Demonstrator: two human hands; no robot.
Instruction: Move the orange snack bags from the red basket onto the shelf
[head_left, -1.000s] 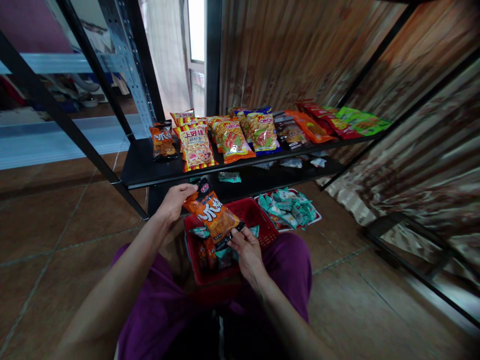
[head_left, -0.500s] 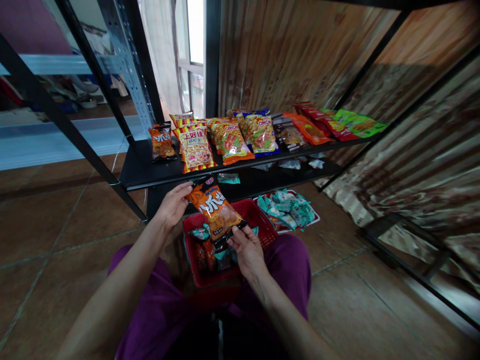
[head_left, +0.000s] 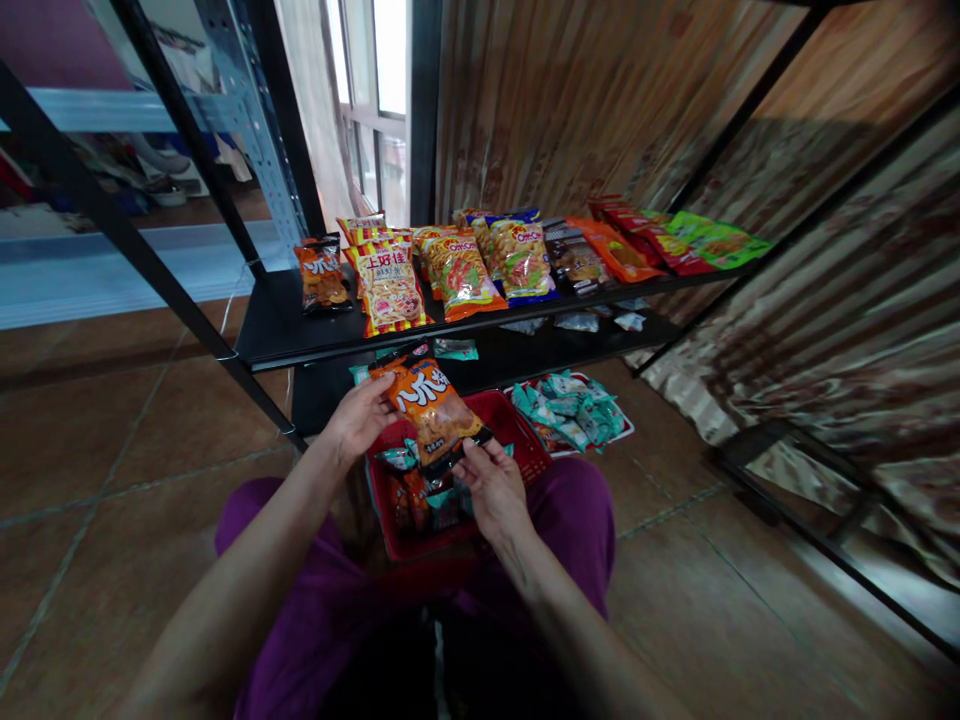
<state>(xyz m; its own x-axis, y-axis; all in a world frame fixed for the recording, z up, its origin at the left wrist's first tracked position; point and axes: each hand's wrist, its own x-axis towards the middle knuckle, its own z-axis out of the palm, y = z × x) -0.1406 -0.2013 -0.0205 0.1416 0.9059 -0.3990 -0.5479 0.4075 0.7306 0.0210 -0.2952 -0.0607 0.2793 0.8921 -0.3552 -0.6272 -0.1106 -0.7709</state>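
Observation:
An orange and black snack bag (head_left: 433, 408) is held tilted between both hands, over a red basket (head_left: 390, 535). My left hand (head_left: 365, 412) grips its upper left edge. At the lower right corner, my right hand (head_left: 491, 482) pinches the black end of the bag. Inside the basket lie several orange and teal snack packets (head_left: 416, 500), partly covered by the held bag. A similar orange and black bag (head_left: 322, 275) stands at the left end of the black shelf (head_left: 277, 335), beside red and yellow striped snack bags (head_left: 388, 285).
Farther right on the shelf are noodle-snack bags (head_left: 469, 270), brown and orange packets (head_left: 615, 250) and green bags (head_left: 716, 243). A white-rimmed basket of teal packets (head_left: 574, 410) sits on the floor at right. A dark metal frame (head_left: 802, 500) lies beyond it.
The left hand has shifted slightly along the bag's edge, and the bag has turned a little so its front faces me more. Both hands still hold it. The view has moved slightly.

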